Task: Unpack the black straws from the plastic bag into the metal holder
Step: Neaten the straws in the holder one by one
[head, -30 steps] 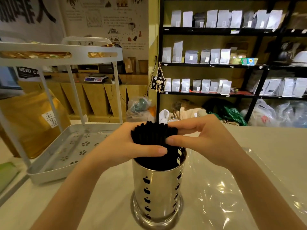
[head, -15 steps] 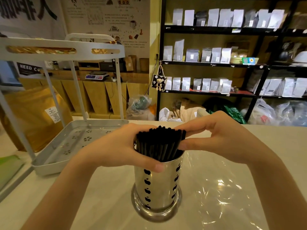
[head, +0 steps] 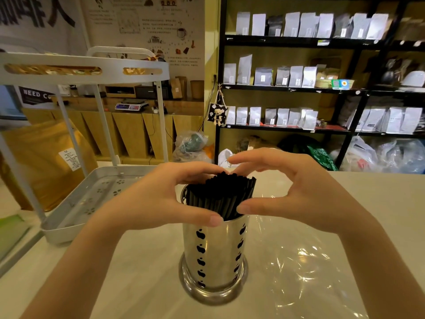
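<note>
- left hand and right hand are cupping bundle of thin black plastic straws, thumbs pressing the front; seemingly loosely
- settling into perforated shiny metal cylinder holder; keeping bundle upright, releasing evenly

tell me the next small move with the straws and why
Probably ease both hands apart and let go. The straws already stand in the holder, tops above its rim, cupped by the left hand and right hand; the bag lies flat beside it.

Straws black. Metal holder shiny silver — columns of black apple-shaped cutouts. Plastic bag clear, glinting. Tabletop cream. Tray pale grey — flower-pattern perforations.
</note>
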